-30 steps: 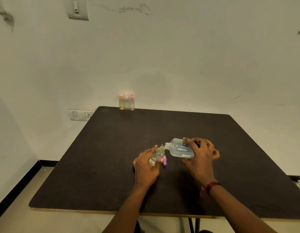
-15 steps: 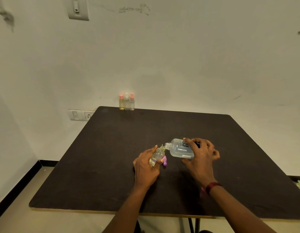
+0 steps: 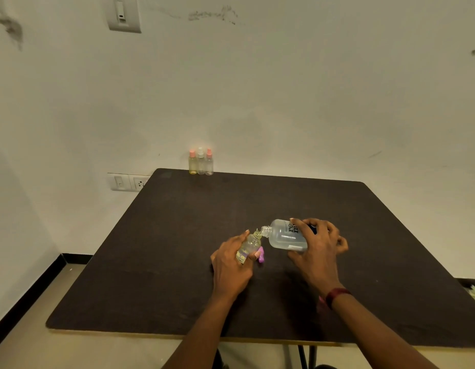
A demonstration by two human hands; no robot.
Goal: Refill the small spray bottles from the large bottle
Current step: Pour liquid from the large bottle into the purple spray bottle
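1. Left hand (image 3: 231, 262): fingers and thumb curl round a small spray bottle (image 3: 248, 246). The bottle is uncapped and tilted, its open neck pointing up and to the right, over the middle of the dark table (image 3: 164, 275).
2. Right hand (image 3: 319, 251): fingers wrap over the body of the large clear bottle (image 3: 284, 237). This bottle is held almost horizontal, its open threaded mouth right at the small bottle's neck (no stream of liquid can be made out).
3. Purple spray cap (image 3: 261, 256): just beside the left fingertips, below the two necks; whether it lies on the table or is pinched cannot be told.
4. Three small spray bottles (image 3: 201, 162): upright and side by side at the table's far edge, against the wall; the outer two have pink caps, the middle one a pale cap.
5. Dark red band (image 3: 337, 296) on the right wrist; socket plate (image 3: 128, 181) on the wall, left of the table's far corner.
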